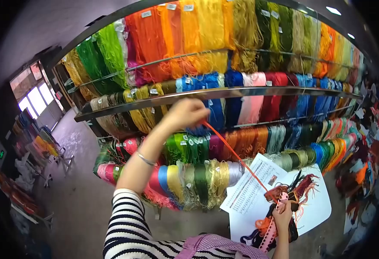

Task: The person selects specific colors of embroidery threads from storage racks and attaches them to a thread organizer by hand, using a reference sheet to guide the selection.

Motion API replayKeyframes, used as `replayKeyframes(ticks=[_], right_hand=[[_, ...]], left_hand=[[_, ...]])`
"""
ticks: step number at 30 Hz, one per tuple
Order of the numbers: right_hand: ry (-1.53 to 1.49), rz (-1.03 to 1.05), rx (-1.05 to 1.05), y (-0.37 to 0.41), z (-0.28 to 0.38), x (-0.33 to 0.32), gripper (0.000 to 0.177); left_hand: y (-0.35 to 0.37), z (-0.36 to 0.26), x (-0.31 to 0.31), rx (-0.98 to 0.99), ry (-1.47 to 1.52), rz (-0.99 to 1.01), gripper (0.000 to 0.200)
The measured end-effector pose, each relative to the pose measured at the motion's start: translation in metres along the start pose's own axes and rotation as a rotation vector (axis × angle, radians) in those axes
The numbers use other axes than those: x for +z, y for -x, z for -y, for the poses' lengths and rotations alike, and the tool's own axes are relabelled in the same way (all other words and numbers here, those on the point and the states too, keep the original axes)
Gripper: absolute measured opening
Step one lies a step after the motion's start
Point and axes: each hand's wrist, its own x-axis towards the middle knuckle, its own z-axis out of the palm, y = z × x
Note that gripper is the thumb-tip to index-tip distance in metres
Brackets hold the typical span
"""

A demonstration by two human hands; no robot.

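My left hand (187, 113) is raised in a closed grip in front of the thread rack. From it a red-orange thread (230, 149) runs taut, slanting down to my right hand (282, 212). The fingers of my right hand are closed around a pink strip with a row of dark holes (269, 235). Bundles of dark, brown, orange and dark red thread (305, 184) hang about the strip. Under them lie a printed sheet (252, 183) with columns of text and a plain white sheet or board (321, 203).
Metal rails (224, 92) cross in front of me, hung with tiers of coloured thread hanks (198, 26), many with small white tags. More hanks (42, 144) stand on low racks at the left, near a bright window (38, 100). Coloured bundles (362, 172) crowd the far right.
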Motion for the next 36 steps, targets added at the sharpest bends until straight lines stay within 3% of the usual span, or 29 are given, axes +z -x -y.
replayKeyframes(ticks=[1,2,3,4,6,7,8,9,11,12,21,23,25,27,29,34,36], right_hand=[[-0.006,-0.018,-0.028,-0.004,0.003,-0.003,0.041],[-0.046,0.0,0.057,-0.006,0.009,-0.01,0.039],[-0.029,0.004,0.067,0.01,0.034,0.002,0.039],[-0.058,-0.018,0.08,0.01,0.034,0.005,0.038],[-0.067,-0.035,0.097,0.01,0.033,0.003,0.038],[-0.063,-0.041,0.093,0.009,0.03,0.004,0.038],[-0.068,-0.064,0.095,0.01,0.026,0.007,0.038],[-0.072,-0.088,0.098,0.011,0.025,0.008,0.038],[-0.057,-0.117,0.101,0.011,0.028,0.011,0.037],[-0.065,-0.134,0.095,0.012,0.027,0.012,0.037],[-0.043,-0.191,0.121,0.013,0.028,0.016,0.036],[-0.029,-0.201,0.124,0.012,0.024,0.019,0.036],[-0.022,-0.229,0.091,0.011,0.023,0.02,0.035],[-0.011,-0.247,0.078,0.01,0.018,0.021,0.034],[0.008,-0.249,0.055,0.01,0.017,0.021,0.034],[0.018,-0.257,0.062,0.01,0.016,0.022,0.033],[0.028,-0.253,0.065,0.01,0.018,0.021,0.033]], left_hand=[[-0.003,-0.001,-0.001,0.007,0.0,-0.012,0.017],[-0.019,0.012,-0.021,0.125,-0.093,-0.283,0.015],[-0.023,0.036,-0.068,0.114,0.046,-0.41,0.016],[-0.043,0.043,-0.097,0.281,-0.024,-0.637,0.017],[-0.074,0.048,-0.141,0.271,0.122,-0.845,0.016],[-0.098,0.061,-0.159,0.425,0.135,-0.967,0.017],[-0.104,0.053,-0.169,0.254,-0.004,-1.045,0.021],[-0.116,0.058,-0.177,0.26,0.004,-1.044,0.021],[-0.138,0.066,-0.188,0.201,-0.429,-1.211,0.031],[-0.143,0.067,-0.189,0.229,-0.466,-1.248,0.026],[-0.139,0.084,-0.2,0.263,-0.239,-1.113,0.022],[-0.132,0.087,-0.198,0.3,0.382,-0.91,0.021],[-0.123,0.087,-0.202,0.341,0.443,-0.819,0.019],[-0.116,0.084,-0.206,0.271,0.713,-0.676,0.014],[-0.117,0.077,-0.204,0.254,0.704,-0.663,0.019],[-0.125,0.069,-0.195,0.242,0.288,-0.798,0.016],[-0.122,0.071,-0.187,0.248,0.349,-0.798,0.015]])
